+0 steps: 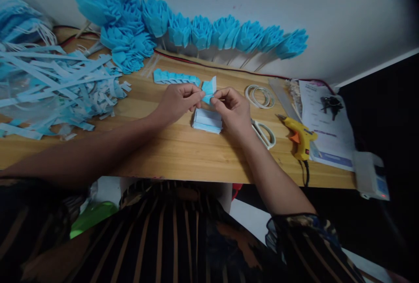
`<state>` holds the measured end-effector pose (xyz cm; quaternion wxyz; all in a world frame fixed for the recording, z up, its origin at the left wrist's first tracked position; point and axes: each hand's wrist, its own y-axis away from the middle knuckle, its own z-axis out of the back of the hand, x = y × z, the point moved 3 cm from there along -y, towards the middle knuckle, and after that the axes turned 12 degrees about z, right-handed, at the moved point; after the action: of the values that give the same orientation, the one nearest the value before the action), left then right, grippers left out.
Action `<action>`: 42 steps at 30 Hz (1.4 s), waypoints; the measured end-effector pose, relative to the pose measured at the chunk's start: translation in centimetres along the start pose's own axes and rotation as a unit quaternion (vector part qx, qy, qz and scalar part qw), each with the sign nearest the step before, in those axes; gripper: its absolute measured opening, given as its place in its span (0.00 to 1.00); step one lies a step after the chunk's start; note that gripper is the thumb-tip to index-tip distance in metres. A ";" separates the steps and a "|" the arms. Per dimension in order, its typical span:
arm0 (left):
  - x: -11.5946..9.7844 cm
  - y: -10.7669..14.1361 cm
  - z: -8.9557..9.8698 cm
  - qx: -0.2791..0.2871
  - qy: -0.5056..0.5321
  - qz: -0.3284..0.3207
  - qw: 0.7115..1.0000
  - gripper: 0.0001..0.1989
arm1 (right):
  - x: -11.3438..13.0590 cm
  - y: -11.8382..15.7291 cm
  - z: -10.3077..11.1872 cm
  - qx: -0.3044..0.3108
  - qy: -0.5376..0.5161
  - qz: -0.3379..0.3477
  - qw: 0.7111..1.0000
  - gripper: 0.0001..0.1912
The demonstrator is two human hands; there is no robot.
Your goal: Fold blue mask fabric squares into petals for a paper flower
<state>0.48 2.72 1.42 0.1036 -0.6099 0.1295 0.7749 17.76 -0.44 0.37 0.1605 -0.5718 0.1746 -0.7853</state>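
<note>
Between my two hands is a small folded blue piece, its pointed end facing the wall. My left hand pinches its left lower edge, and my right hand pinches the lower right side. Just below them lies a stack of pale blue rectangles, partly beside my right hand. A row of folded blue pieces rests on the table behind my left hand. White-handled scissors lie right of my right wrist, their blades mostly hidden.
Blue flowers on sticks lean along the wall. Cut strips pile up at the left. On the right are tape rolls, a yellow glue gun with its cord, printed paper and keys.
</note>
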 end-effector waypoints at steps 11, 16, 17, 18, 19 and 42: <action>0.2 0.0 0.0 0.002 -0.009 -0.015 1.000 0.14 | -1.3 -0.1 0.0 0.012 -0.072 -0.025 0.997 0.27; 0.4 0.0 0.0 -0.007 -0.026 -0.008 1.000 0.15 | -1.3 -0.1 -0.1 0.040 -0.089 -0.044 0.994 0.35; 0.4 0.0 0.0 -0.009 -0.030 -0.007 0.999 0.14 | -1.1 -0.1 -0.1 0.042 -0.092 -0.049 0.994 0.32; 0.4 0.0 0.0 -0.012 -0.036 -0.010 0.999 0.14 | -0.9 0.0 -0.1 0.040 -0.093 -0.053 0.993 0.28; 0.4 0.1 0.0 -0.014 -0.042 -0.014 0.999 0.14 | -0.8 0.0 -0.1 0.034 -0.091 -0.057 0.994 0.24; 0.5 -0.3 -0.3 0.050 0.070 0.047 0.995 0.06 | -0.1 0.0 0.1 -0.002 -0.067 -0.070 0.995 0.21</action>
<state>0.73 2.86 0.84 0.0883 -0.6500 0.2040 0.7267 17.91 -0.47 0.35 0.1155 -0.6342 0.1242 -0.7543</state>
